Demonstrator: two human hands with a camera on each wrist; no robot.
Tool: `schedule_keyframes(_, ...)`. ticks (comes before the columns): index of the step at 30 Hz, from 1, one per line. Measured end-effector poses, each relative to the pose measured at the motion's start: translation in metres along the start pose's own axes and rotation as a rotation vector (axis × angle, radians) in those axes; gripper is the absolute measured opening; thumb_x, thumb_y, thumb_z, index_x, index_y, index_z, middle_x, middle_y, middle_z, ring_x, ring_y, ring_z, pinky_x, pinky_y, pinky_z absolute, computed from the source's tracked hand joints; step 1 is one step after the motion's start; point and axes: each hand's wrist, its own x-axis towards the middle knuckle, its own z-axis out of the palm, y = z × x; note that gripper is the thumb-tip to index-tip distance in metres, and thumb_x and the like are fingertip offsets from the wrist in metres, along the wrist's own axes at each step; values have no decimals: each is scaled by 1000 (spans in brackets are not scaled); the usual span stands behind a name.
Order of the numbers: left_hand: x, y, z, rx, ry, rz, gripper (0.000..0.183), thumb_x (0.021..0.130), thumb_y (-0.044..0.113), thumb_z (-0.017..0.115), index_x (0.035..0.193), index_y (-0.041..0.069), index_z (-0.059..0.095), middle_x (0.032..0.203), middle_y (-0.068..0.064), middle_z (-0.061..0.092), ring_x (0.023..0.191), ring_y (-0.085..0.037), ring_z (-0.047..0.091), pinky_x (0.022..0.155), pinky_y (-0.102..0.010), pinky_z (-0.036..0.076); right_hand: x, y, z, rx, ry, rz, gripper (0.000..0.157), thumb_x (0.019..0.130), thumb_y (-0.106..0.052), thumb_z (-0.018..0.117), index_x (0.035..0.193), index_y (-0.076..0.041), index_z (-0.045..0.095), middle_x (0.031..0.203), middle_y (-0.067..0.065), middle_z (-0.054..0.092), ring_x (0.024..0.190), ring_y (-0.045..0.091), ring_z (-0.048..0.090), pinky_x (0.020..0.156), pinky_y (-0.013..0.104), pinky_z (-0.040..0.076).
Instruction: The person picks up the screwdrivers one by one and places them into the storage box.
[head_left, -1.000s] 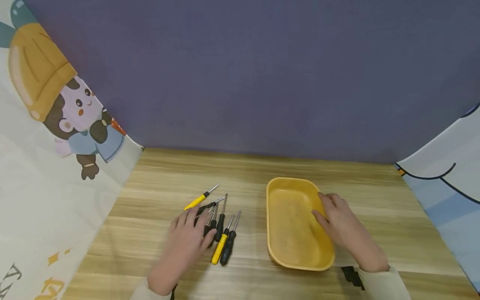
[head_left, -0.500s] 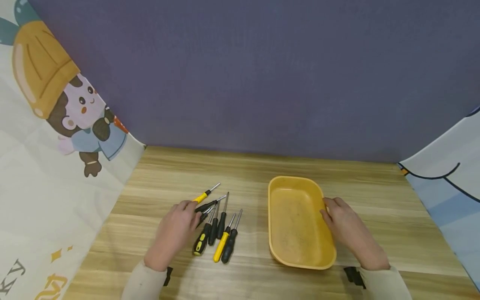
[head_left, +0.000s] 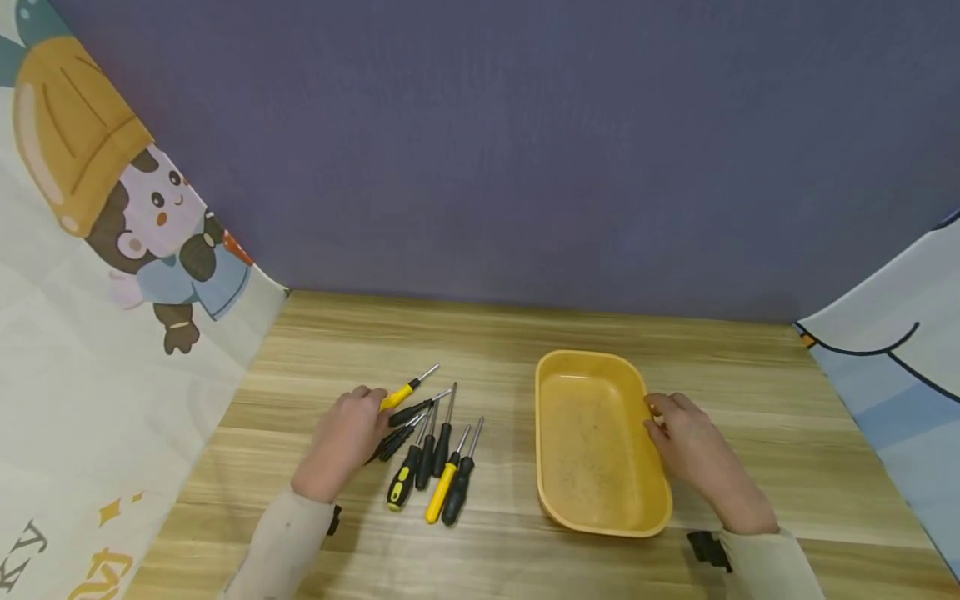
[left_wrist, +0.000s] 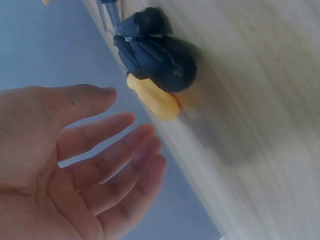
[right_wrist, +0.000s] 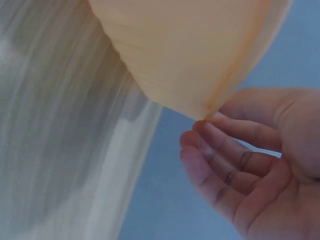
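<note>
My left hand (head_left: 341, 437) hovers at the left side of a group of screwdrivers, nearest the handle of a yellow screwdriver (head_left: 397, 395). In the left wrist view its fingers are loosely bent, with nothing between them, beside the yellow handle (left_wrist: 157, 100) and several black handles (left_wrist: 170, 62). Other screwdrivers lie fanned out: a black one with yellow patches (head_left: 402, 482), a second yellow one (head_left: 442, 493) and a black one (head_left: 458, 493). My right hand (head_left: 693, 446) pinches the right rim of a yellow plastic bin (head_left: 592, 425); the thumb is partly hidden behind the rim.
The wood-grain table (head_left: 495, 558) ends at a dark purple backdrop (head_left: 510, 167). A printed cloth with a cartoon figure (head_left: 165, 225) borders the left side, and another printed cloth (head_left: 892, 358) the right. Bare table lies between the screwdrivers and the bin.
My left hand has drawn back leftward off the screwdrivers, uncovering several handles. My right thumb has shifted from inside the bin out to its rim. The bin has hardly moved.
</note>
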Motion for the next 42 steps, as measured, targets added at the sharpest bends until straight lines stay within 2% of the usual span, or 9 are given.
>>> schedule_keyframes(6,7,-4,2,11,-44,14,21,87,7,76,104,-4,71,86,-15,66,70,-26,62,62,-38,55,-3,7,-2,73,-6,51,34,93,-3,68,125,8,60,105,21,63,82,32,66,67,47,56)
schedule_keyframes(10,13,-6,2,25,-86,4,19,88,8,75,103,-3,71,82,-12,64,67,-23,60,58,-36,53,-4,9,-1,88,-16,74,36,94,-5,67,127,6,59,105,20,64,85,32,66,69,48,56)
schedule_keyframes(16,21,-8,4,33,-104,12,13,89,12,76,93,1,71,74,-4,58,61,-16,52,52,-30,47,-4,8,-1,95,-12,79,36,94,-6,67,127,6,60,104,19,65,85,31,66,69,47,56)
schedule_keyframes(20,28,-8,7,14,-129,4,16,90,17,76,82,5,68,69,-1,53,58,-15,47,49,-29,43,-4,8,-1,94,-4,82,36,94,-6,67,127,6,60,104,20,65,85,32,66,69,47,56)
schedule_keyframes(23,31,-9,9,13,-143,-4,18,89,19,77,81,6,68,70,-1,54,59,-15,48,50,-30,45,-4,7,-1,91,1,82,36,94,-5,67,127,6,59,105,20,64,85,33,66,69,48,56)
schedule_keyframes(30,35,-8,12,22,-161,-8,17,89,21,78,91,5,73,78,-4,60,64,-15,52,53,-31,49,-3,7,0,88,11,80,35,94,-5,66,127,7,59,103,20,64,85,33,66,69,48,56)
schedule_keyframes(42,38,-5,12,26,-145,4,17,89,17,76,80,5,68,72,-2,52,58,-16,47,49,-29,43,-3,6,0,83,2,96,36,94,-5,66,127,7,59,104,19,64,86,32,66,70,48,56)
